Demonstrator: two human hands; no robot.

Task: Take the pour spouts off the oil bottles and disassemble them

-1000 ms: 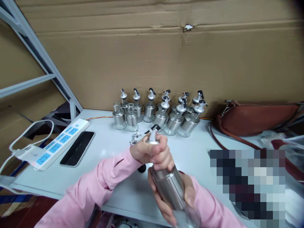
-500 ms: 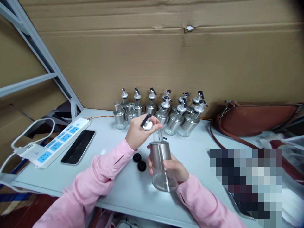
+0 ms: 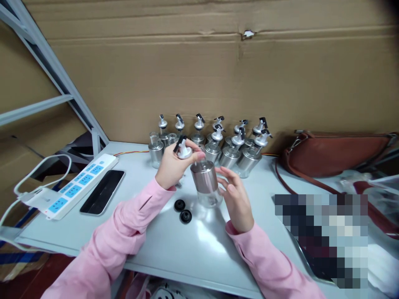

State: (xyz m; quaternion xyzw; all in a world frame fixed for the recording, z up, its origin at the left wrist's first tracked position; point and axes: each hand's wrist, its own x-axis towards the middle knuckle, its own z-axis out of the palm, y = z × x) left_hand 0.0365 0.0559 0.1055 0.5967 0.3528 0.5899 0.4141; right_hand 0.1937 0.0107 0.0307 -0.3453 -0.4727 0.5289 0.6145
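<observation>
My left hand [image 3: 177, 164] is closed around a silver pour spout [image 3: 184, 151] with a black flap lid. Its thumb and fingertips are at the neck of a glass bottle [image 3: 204, 178] with a brushed-steel sleeve. This bottle leans slightly, and I cannot tell whether its base rests fully on the table. Beside its right side, my right hand [image 3: 237, 199] has its fingers apart and holds nothing; the fingertips are close to the sleeve. Two black round caps [image 3: 185, 216] lie on the table left of the bottle.
Several similar bottles with spouts [image 3: 230, 155] stand in rows behind, plus open-necked ones [image 3: 156, 149]. On the left are a power strip [image 3: 84, 185] and a phone [image 3: 102, 192]. A brown bag [image 3: 336, 155] lies at right, against the cardboard wall [image 3: 156, 79].
The bottle has moved away from me and slightly left, now lower toward the table. My right hand has let go of it and opened. My left hand has shifted left with the spout.
</observation>
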